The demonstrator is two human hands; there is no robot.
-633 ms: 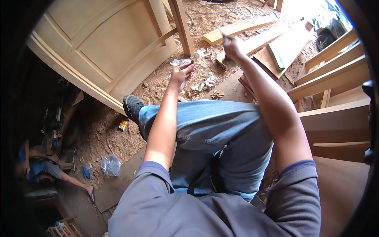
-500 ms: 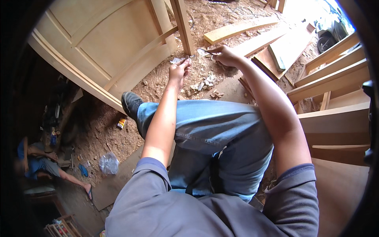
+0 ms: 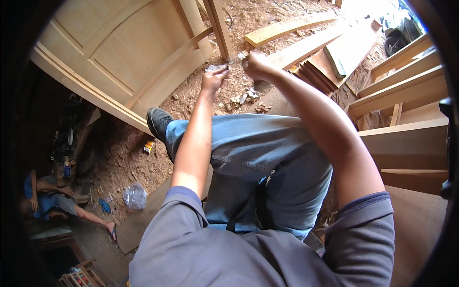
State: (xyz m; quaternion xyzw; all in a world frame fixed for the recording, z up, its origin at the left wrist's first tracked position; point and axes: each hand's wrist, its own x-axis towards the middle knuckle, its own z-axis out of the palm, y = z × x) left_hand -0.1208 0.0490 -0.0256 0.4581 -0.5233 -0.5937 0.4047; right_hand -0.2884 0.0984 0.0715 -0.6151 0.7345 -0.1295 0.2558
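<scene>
since the earlier pictures the right hand [image 3: 256,64] has come down from up by the planks at about one o'clock and now sits just beside the left hand [image 3: 213,79], the two nearly touching above the raised knee. in my judgement the work has gone from reaching to two-handed handling of one small item.

the left hand is pinched narrow on a small pale scrap [image 3: 216,68], thin and crumpled, perhaps paper or abrasive sheet; i cannot tell which. the right hand is closed into a fist, with something small and light showing at its near edge [image 3: 242,56]; what it grips cannot be made out.

the scrap lies at twelve o'clock from the knee, in front of the upright wooden post [image 3: 219,26]. its long axis runs roughly nine to three, its free end pointing toward the right hand.

noted around: panelled door [image 3: 119,52] at ten o'clock, stacked planks [image 3: 330,62] at two o'clock, sawdust floor [image 3: 191,103] with offcuts below.
</scene>
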